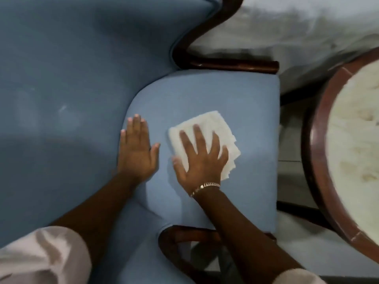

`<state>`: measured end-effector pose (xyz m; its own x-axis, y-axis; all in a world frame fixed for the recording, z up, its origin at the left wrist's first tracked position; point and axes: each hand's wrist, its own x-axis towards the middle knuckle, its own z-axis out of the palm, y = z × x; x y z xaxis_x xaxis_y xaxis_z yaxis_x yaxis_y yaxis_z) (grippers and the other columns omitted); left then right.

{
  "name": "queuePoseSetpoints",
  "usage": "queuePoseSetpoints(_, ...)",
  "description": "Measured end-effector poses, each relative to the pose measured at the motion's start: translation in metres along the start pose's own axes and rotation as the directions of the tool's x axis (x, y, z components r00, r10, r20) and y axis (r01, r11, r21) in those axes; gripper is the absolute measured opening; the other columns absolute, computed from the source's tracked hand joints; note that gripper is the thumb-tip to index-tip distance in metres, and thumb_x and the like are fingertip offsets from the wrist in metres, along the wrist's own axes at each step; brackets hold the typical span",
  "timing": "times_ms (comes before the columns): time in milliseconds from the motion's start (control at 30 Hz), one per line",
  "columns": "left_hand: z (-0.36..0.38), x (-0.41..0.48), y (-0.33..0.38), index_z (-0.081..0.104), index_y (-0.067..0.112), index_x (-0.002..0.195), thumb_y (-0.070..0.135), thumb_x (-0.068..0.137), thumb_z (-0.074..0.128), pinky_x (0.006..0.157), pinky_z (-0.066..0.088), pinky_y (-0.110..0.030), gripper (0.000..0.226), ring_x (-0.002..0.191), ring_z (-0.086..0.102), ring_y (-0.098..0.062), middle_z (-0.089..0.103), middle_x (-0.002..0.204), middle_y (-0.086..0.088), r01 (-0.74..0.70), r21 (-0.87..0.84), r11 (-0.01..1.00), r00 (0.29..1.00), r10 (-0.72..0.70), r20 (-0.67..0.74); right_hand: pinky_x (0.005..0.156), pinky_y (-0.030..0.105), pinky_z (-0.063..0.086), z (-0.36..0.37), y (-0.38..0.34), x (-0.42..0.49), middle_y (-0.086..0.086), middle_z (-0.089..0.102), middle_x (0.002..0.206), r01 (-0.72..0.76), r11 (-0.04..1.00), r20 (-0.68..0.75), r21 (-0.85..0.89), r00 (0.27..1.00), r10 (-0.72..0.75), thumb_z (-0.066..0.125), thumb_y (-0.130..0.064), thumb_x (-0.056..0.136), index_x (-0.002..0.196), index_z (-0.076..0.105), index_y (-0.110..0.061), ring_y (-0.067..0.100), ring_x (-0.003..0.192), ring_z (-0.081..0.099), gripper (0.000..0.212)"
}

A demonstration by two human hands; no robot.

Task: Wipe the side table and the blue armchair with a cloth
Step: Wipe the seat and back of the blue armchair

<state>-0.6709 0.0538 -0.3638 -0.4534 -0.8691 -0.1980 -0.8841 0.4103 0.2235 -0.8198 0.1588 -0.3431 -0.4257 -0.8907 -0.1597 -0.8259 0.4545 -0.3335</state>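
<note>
Floor [307, 37]: pale, blurred, showing beyond the chair and well past my right fingertips.

Blue armchair [71, 78]: largest item, filling everything left of and beyond both my hands. Upholstered, with a dark wooden frame [231, 63] curving along its far edge. A faint pale smear shows on the fabric well to the left of my left hand.

Seat cushion [235, 95]: lighter blue, directly under both palms.

Side table [320, 160]: round, dark wooden rim, mottled pale top; stands well to the right of my right hand, apart from the chair.

Left hand [136, 148]: open and flat, fingers together, pressed on the cushion's left edge, gripping nothing; it seems to brace me.

Right hand [202, 154]: fingers spread, palm pressing down on the cloth rather than clenching it. Bracelet [205, 186] at the wrist.

Cloth [213, 128]: white, folded in layers, lying on the cushion under my right hand, its far and right edges sticking out past my fingers.

Risks, as I judge them: flat pressure alone may let the folded layers slide apart or bunch during a stroke; a long sweep rightward could carry the cloth off the cushion's edge; the bracelet could snag the upholstery.
</note>
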Motion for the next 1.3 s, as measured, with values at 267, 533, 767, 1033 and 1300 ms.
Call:
queuePoseSetpoints(267, 0.010, 0.001, -0.005, 0.015, -0.001, 0.157, 0.038, 0.096, 0.037, 0.125, 0.015, -0.056, 0.076, 0.157, 0.009, -0.036, 0.013, 0.168, -0.022, -0.041, 0.023, 0.999, 0.998, 0.042, -0.036, 0.106, 0.067, 0.034, -0.023, 0.076, -0.030, 0.010, 0.029, 0.164, -0.195, 0.966, -0.069, -0.172, 0.980, 0.186, 0.045, -0.063, 0.082, 0.151, 0.039, -0.029, 0.050, 0.144, 0.030, 0.077)
queuePoseSetpoints(533, 0.033, 0.006, -0.014, 0.008, 0.003, 0.159, 0.043, 0.098, 0.025, 0.126, 0.008, -0.054, 0.075, 0.157, 0.008, -0.036, 0.012, 0.168, -0.023, -0.099, 0.074, 0.992, 0.978, 0.111, -0.177, 0.112, 0.061, 0.028, -0.046, 0.090, 0.111, -0.002, 0.020, 0.167, 0.098, 0.980, 0.060, -0.173, 0.994, -0.089, 0.049, -0.061, 0.081, 0.152, 0.030, -0.040, 0.041, 0.149, 0.020, 0.076)
queuePoseSetpoints(767, 0.022, 0.005, -0.010, 0.007, 0.002, 0.158, 0.040, 0.096, 0.027, 0.126, 0.008, -0.054, 0.076, 0.157, 0.006, -0.036, 0.010, 0.168, -0.023, -0.050, 0.067, 0.996, 0.990, 0.059, -0.131, 0.109, 0.056, 0.044, -0.049, 0.141, 0.041, 0.000, 0.026, 0.161, -0.390, 0.846, -0.102, 0.363, 0.886, 0.452, 0.062, -0.047, 0.086, 0.152, 0.024, -0.033, 0.023, 0.137, 0.038, 0.077)
queuePoseSetpoints(1033, 0.020, 0.003, -0.002, 0.012, -0.002, 0.157, 0.036, 0.094, 0.034, 0.125, 0.015, -0.056, 0.077, 0.156, 0.012, -0.039, 0.015, 0.167, -0.026, -0.043, 0.057, 0.997, 0.994, 0.048, -0.100, 0.108, 0.064, 0.035, -0.019, 0.084, 0.009, 0.006, 0.015, 0.168, -0.597, 0.793, -0.147, 0.125, 0.779, 0.610, 0.049, -0.064, 0.086, 0.153, 0.023, -0.039, 0.046, 0.138, 0.036, 0.076)
queuePoseSetpoints(1300, 0.005, 0.002, 0.001, 0.019, -0.004, 0.156, 0.030, 0.089, 0.033, 0.126, 0.015, -0.054, 0.076, 0.155, 0.015, -0.038, 0.018, 0.166, -0.025, -0.059, 0.002, 0.998, 0.998, 0.059, -0.023, 0.114, 0.064, 0.020, 0.011, -0.018, 0.117, 0.005, 0.018, 0.168, 0.008, 0.998, -0.092, -0.070, 0.996, -0.015, 0.050, -0.058, 0.084, 0.154, 0.027, -0.039, 0.046, 0.150, 0.019, 0.076)
